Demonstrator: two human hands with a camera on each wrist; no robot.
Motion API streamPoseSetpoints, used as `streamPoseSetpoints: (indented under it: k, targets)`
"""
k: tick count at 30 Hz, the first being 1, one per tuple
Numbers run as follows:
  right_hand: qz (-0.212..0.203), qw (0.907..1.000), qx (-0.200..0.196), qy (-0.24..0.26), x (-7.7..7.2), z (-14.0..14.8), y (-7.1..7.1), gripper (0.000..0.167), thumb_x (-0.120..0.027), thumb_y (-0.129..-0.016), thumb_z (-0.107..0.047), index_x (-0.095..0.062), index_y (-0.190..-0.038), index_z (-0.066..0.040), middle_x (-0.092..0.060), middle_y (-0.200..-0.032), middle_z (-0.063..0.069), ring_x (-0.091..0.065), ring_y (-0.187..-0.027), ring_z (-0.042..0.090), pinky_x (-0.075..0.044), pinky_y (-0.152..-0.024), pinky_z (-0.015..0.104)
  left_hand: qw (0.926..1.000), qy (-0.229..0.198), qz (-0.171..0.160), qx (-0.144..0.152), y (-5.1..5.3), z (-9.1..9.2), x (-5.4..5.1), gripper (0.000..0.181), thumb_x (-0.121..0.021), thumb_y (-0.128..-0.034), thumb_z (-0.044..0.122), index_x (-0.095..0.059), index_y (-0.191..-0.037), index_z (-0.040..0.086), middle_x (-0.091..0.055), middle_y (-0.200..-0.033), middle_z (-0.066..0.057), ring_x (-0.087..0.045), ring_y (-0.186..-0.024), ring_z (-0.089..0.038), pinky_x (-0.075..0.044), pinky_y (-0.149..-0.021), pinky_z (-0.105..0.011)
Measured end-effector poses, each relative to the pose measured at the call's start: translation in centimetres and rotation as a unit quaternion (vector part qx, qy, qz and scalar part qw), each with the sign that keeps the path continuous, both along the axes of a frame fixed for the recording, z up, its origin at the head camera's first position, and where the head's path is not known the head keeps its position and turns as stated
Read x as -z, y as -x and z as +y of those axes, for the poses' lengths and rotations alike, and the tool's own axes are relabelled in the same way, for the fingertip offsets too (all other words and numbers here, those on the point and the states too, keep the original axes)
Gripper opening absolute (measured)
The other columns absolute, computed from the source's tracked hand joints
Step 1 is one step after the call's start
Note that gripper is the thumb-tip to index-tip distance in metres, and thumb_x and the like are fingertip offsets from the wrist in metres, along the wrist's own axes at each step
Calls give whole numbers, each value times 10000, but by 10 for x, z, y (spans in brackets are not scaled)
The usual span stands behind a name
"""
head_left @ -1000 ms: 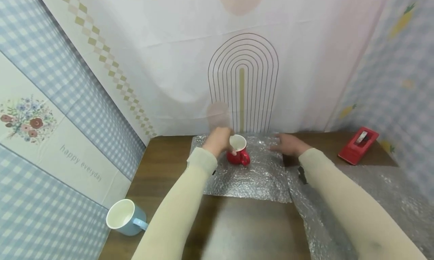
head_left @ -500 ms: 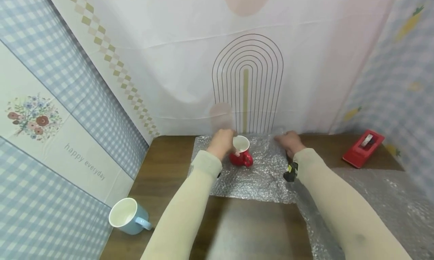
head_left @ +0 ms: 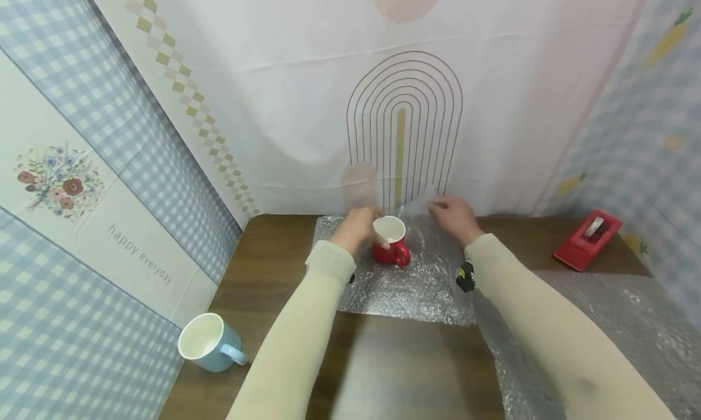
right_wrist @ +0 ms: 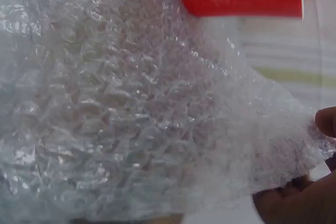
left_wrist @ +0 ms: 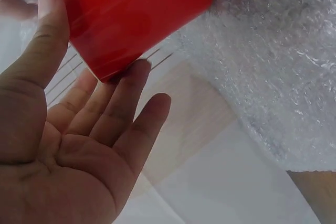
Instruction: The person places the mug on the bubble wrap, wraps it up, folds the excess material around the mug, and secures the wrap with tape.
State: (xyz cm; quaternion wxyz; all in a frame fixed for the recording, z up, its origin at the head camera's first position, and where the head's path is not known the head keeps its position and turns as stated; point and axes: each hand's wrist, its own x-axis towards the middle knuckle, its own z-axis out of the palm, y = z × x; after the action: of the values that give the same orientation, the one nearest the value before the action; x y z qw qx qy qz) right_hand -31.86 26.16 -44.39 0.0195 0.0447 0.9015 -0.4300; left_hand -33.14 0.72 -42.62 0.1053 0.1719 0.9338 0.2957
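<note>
A red mug [head_left: 385, 255] with a white inside stands upright on a sheet of bubble wrap [head_left: 408, 295], its handle toward the front right. My left hand [head_left: 357, 228] holds the mug by its left side, thumb in front; the left wrist view shows the thumb and fingertips against the red wall [left_wrist: 136, 19]. With thumb and fingers, my right hand [head_left: 456, 218] pinches the sheet's back right corner. That corner is lifted off the table and slants up behind the mug. In the right wrist view, the raised bubble wrap [right_wrist: 131, 114] stretches from the mug to my fingertips.
A light blue mug [head_left: 210, 344] stands at the table's left front. At the back right lies a red tape dispenser [head_left: 588, 240]. More bubble wrap [head_left: 613, 322] covers the right side, under my right forearm. Patterned cloths [head_left: 296, 103] hang behind and at both sides.
My right hand has closed on the bubble wrap's back right corner and raised it up and leftward, toward the red mug. The left hand has stayed at the mug. The view has shifted slightly.
</note>
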Motion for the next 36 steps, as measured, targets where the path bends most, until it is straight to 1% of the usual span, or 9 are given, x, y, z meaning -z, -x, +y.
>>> streamPoseSetpoints:
  k: [5, 8, 12, 19, 22, 26, 31, 34, 36]
  targets:
    - [741, 9935, -497, -703, -14, -31, -3, 426, -583, -1162, -236, -715, -1486, 6, -760, -1443, 270, -743, -1198, 413, -632, -1001, 503, 9999, 144, -13, -37, 4, -3, 1, 853, -1047, -776, 174, -657, -1521, 27, -753, -1482, -187, -710, -1385, -397, -560, -1242, -524]
    - [1099, 9853, -894, -954, -18, -51, -7, 369, -608, -1146, -191, -766, -1425, -8, -818, -1148, 277, -617, -783, 262, -507, -679, 328, 9996, 213, -2, -175, 4, -4, 1, 877, -1066, -763, 204, -616, -1484, -11, -768, -1410, -219, -736, -1333, -407, -596, -1194, -517]
    - [1401, 9721, -1353, -1308, -16, -72, -15, 359, -618, -1140, -159, -755, -1430, 3, -832, -1249, 267, -465, -614, 132, -386, -541, 235, 9992, 181, -11, -355, 4, -4, 4, 950, -1076, -764, 256, -514, -1475, -29, -772, -1338, -257, -758, -1290, -423, -622, -1159, -504]
    - [1785, 9513, -1475, -2034, -2, -88, -28, 348, -624, -1131, -144, -776, -1419, -21, -837, -1272, 232, -537, -568, 170, -560, -594, 372, 9993, -214, 84, -290, 2, -11, 12, 952, -1043, -818, 284, -450, -1528, 57, -759, -1372, -277, -754, -1295, -440, -616, -1165, -527]
    - [1973, 9383, -1563, -2372, 5, -89, -32, 330, -645, -1118, -130, -794, -1398, -39, -847, -1260, 213, -794, -803, 296, -684, -829, 514, 9992, -313, 248, -86, 2, -15, 17, 958, -1021, -858, 283, -419, -1592, 158, -789, -1310, -258, -778, -1227, -425, -628, -1127, -538]
    - [2108, 9260, -1735, -2606, 10, -87, -35, 318, -624, -1120, -154, -809, -1341, -20, -867, -1173, 205, -838, -1058, 413, -672, -976, 590, 9986, -310, 422, 118, 0, -17, 24, 761, -957, -931, 263, -478, -1518, 186, -805, -1165, -207, -787, -1067, -369, -651, -1019, -528]
    - [1921, 9309, -2073, -2312, 31, -73, -8, 543, -404, -1195, -425, -808, -960, -150, -803, -813, 41, -768, -801, 279, -655, -859, 528, 9985, -372, 390, -14, -1, -19, 28, 639, -965, -925, 298, -580, -1406, 129, -776, -1390, -210, -764, -1265, -395, -628, -1120, -518]
    - [1756, 9384, -2043, -2162, 34, -68, 3, 536, -490, -1204, -462, -830, -927, -154, -832, -867, 44, -792, -849, 273, -668, -904, 519, 9985, -463, 265, -129, -3, -20, 28, 705, -1006, -878, 339, -597, -1408, 116, -772, -1394, -196, -751, -1287, -391, -617, -1141, -507]
    - [1650, 9477, -1847, -2013, 30, -68, 0, 381, -661, -1155, -389, -864, -1071, -78, -868, -1090, 148, -819, -1062, 366, -658, -1032, 550, 9986, -468, 194, -182, -4, -19, 29, 755, -1021, -853, 365, -599, -1423, 107, -771, -1385, -194, -746, -1295, -390, -615, -1148, -500]
